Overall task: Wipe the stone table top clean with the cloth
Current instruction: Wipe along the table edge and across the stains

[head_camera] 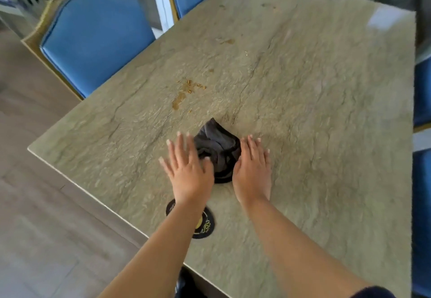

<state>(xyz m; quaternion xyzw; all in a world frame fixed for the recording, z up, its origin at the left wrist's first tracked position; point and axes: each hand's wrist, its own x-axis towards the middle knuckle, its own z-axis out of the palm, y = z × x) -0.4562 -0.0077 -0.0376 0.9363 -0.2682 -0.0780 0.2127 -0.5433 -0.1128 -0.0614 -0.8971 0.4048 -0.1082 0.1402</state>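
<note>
Cloth bunched between both flat, spread grips (nothing pinched); grab next, wipe spill just beyond.

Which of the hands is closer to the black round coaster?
Left. The left hand lies just beyond the coaster, its wrist over it; the right hand is farther right, beside the cloth.
</note>
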